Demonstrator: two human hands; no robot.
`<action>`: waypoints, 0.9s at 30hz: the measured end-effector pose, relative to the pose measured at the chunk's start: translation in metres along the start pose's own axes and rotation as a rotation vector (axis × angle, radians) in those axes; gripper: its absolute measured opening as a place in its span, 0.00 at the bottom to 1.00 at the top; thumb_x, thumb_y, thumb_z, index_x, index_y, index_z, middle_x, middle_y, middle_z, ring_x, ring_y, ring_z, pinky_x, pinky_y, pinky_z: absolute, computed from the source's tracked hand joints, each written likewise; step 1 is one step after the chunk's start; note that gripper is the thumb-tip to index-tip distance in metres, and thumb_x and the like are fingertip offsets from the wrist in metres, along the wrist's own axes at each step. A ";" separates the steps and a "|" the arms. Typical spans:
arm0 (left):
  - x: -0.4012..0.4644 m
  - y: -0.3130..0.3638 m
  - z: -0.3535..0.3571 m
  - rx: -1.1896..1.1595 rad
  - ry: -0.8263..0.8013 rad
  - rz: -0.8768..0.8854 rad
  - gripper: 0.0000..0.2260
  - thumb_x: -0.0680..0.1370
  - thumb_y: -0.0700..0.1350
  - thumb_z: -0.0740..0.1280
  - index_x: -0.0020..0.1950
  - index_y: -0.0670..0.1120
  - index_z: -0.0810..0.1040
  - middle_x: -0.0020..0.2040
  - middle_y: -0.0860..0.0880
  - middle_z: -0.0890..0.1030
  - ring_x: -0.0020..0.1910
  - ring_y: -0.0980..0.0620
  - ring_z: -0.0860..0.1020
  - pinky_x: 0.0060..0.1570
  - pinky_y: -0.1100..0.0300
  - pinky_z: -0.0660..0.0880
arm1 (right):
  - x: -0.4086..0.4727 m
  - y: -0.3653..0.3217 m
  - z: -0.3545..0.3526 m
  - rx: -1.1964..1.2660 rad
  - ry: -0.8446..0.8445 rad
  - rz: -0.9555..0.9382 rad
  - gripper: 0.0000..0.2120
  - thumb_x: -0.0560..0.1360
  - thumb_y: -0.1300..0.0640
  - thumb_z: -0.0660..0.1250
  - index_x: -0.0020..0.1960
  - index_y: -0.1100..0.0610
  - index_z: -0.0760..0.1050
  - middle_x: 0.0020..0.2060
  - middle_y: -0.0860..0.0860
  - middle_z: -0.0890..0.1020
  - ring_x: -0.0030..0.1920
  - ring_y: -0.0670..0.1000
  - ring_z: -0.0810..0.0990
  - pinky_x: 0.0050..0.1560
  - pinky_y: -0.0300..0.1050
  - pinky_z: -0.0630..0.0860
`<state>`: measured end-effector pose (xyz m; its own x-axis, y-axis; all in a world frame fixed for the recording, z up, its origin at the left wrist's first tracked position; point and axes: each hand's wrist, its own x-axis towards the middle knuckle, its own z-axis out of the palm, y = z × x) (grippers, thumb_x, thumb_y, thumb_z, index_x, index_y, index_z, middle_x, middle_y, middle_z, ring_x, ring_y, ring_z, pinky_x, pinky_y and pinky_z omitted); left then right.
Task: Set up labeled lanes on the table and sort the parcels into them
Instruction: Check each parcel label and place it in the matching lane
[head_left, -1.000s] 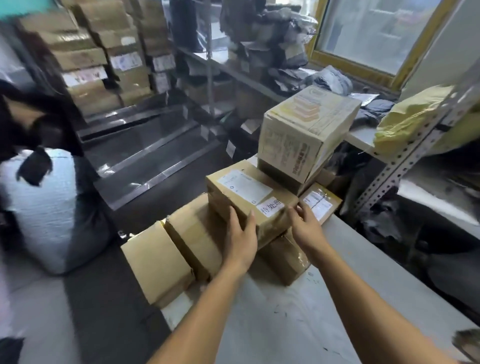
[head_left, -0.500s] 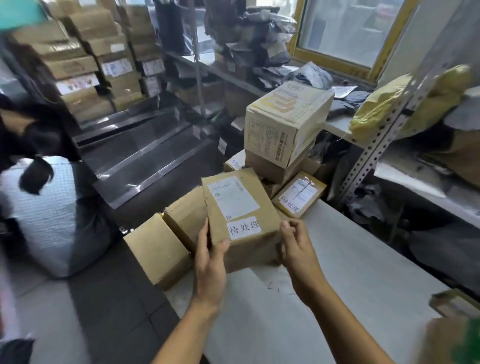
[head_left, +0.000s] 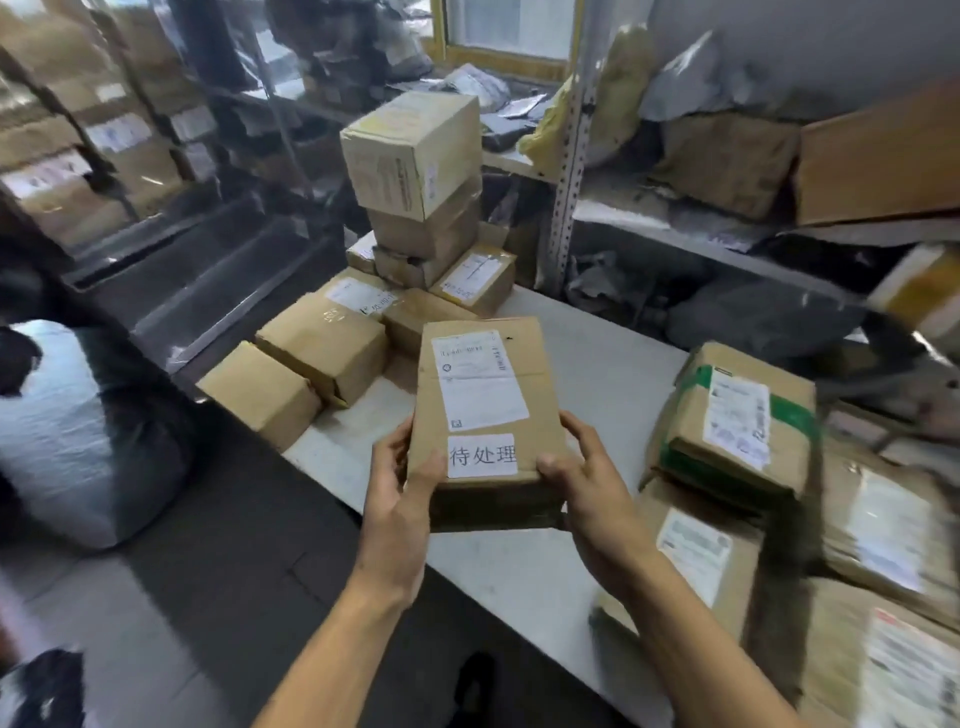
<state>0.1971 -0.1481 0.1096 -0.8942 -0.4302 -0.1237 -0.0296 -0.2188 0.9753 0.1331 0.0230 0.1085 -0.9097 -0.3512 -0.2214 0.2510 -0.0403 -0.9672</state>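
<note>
The parcel (head_left: 483, 415), a flat brown carton with a shipping label and a white sticker reading 待处理, was held up above the grey table (head_left: 613, 374), clear of its surface, between both hands. The left hand (head_left: 400, 483) gripped the near left corner, thumb curled onto the top face beside the sticker and fingers out of sight beneath; the right hand (head_left: 587, 478) gripped the near right corner the same way, thumb on the top edge. It looked stiff and fairly light, since two corner grips kept it level with no sag, though its weight could only be guessed. The cardboard appeared dry and rough enough not to slip; the taped seams would be slicker. The short end, as held, seemed the sound place to take it, with fingers under the base for support. On the far left of the table lay a row of boxes (head_left: 322, 353) touching one another, with a stack (head_left: 415, 176) behind them; a green-taped box (head_left: 737, 421) sat atop others on the right. Any lane labels on the table could not be made out. The right-hand boxes were blurred, their print unreadable, and the shelves (head_left: 675, 228) behind held dim, indistinct bags. The parcel's underside and far end were hidden.
</note>
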 end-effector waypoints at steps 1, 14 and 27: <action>-0.015 0.001 0.009 0.004 -0.016 0.004 0.26 0.65 0.65 0.76 0.61 0.62 0.76 0.62 0.51 0.81 0.63 0.47 0.79 0.65 0.37 0.72 | -0.019 0.001 -0.011 0.003 0.016 -0.021 0.23 0.65 0.42 0.68 0.59 0.28 0.70 0.57 0.43 0.83 0.58 0.49 0.82 0.60 0.60 0.78; -0.120 -0.004 0.094 0.064 -0.496 -0.138 0.38 0.64 0.55 0.72 0.74 0.59 0.64 0.62 0.49 0.82 0.57 0.45 0.83 0.41 0.57 0.79 | -0.175 0.010 -0.116 0.040 0.249 -0.164 0.25 0.65 0.43 0.70 0.61 0.29 0.71 0.61 0.45 0.81 0.58 0.49 0.82 0.53 0.50 0.81; -0.116 -0.033 0.155 0.085 -0.726 -0.217 0.34 0.64 0.54 0.74 0.70 0.64 0.70 0.65 0.53 0.80 0.61 0.49 0.80 0.44 0.60 0.79 | -0.221 0.021 -0.161 0.082 0.483 -0.183 0.25 0.66 0.44 0.69 0.62 0.31 0.72 0.60 0.45 0.82 0.60 0.51 0.81 0.61 0.56 0.78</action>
<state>0.2323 0.0443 0.1200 -0.9328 0.3050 -0.1918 -0.2464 -0.1517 0.9572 0.2863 0.2500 0.1175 -0.9852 0.1389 -0.1003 0.0806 -0.1406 -0.9868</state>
